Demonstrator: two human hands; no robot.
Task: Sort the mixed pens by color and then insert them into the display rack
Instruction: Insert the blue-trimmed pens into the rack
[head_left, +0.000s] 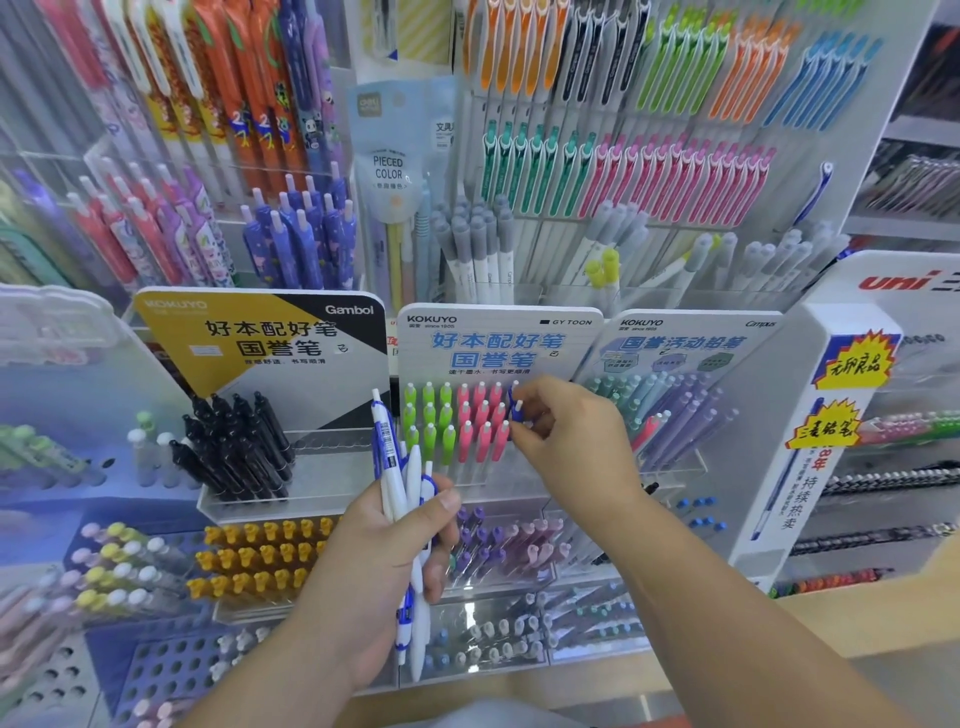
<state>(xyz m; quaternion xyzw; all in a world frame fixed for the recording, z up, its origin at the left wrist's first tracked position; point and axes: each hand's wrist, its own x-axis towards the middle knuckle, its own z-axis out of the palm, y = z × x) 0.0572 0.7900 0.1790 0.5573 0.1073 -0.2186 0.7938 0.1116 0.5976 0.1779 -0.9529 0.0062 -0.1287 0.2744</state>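
Pinches blue pen (514, 408) w/ R hand (571, 441) beside pink pens (483, 426) in rack (498, 332). Grips spare pens (387, 457) w/ L hand (374, 561). Risk: off-axis entry knocking pink row; slack grip dropping spares.

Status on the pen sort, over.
Left hand grips a bundle of blue-and-white pens. Right hand pinches one blue pen at the display rack, beside the pink pens. Slot itself hidden by the hand.
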